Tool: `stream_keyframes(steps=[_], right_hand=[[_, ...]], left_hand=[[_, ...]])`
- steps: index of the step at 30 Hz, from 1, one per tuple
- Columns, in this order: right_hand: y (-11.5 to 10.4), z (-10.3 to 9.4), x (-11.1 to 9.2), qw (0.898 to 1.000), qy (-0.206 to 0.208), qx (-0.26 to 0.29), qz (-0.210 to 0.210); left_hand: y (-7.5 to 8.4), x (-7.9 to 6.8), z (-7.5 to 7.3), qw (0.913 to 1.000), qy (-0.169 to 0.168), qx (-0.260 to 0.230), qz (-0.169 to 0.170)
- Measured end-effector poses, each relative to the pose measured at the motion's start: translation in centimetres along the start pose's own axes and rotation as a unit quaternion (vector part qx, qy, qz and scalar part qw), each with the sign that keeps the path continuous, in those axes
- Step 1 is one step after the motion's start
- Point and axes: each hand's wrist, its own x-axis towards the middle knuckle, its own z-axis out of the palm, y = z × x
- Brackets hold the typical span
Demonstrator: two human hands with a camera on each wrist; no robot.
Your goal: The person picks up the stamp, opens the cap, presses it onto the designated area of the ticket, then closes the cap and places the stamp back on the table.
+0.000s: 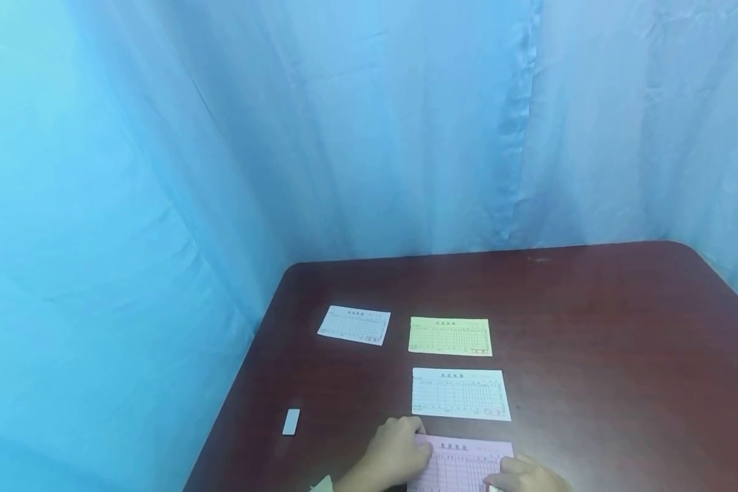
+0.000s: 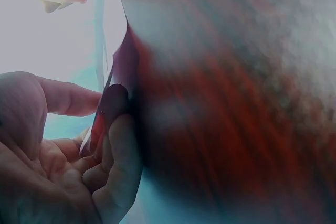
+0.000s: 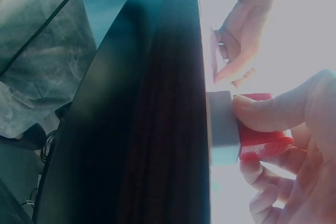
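Note:
A pink printed slip (image 1: 458, 471) lies at the near edge of the head view. My left hand (image 1: 396, 451) pinches its left edge; in the left wrist view the thumb and fingers are on opposite faces of the raised edge. My right hand (image 1: 529, 476) grips a red and white stamp (image 3: 262, 139) between thumb and fingers, over the slip's lower right part. The stamp's white base (image 3: 223, 129) faces the table and looks to be against the paper. Its underside is hidden.
Beyond the pink slip lie a white slip (image 1: 458, 394) and a yellow slip (image 1: 449, 336), each with a small red mark at lower right. Another white slip (image 1: 353, 325) lies farther left. A small white rectangular piece (image 1: 291, 421) sits near the left edge of the dark table (image 1: 621, 342).

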Motion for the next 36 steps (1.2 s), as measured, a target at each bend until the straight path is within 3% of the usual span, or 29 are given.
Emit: stream_keyframes(steps=[5,15,24,36], right_hand=[[-0.04,-0.17,-0.18,0.997,-0.003,0.022,0.067],[-0.34,-0.51,-0.35,0.993,-0.031,0.032,0.110],[-0.29,-0.42,-0.33,0.994,-0.030,0.025,0.105],[-0.65,-0.21,-0.57,0.992,-0.026,0.026,0.119]], left_hand=[[0.05,0.12,0.03,1.0000,-0.001,-0.001,0.001],[0.16,-0.05,-0.14,1.0000,-0.005,-0.003,0.006],[0.07,-0.04,-0.25,0.9999,-0.015,-0.001,0.006],[-0.33,-0.14,-0.61,0.9978,-0.040,-0.052,0.008]])
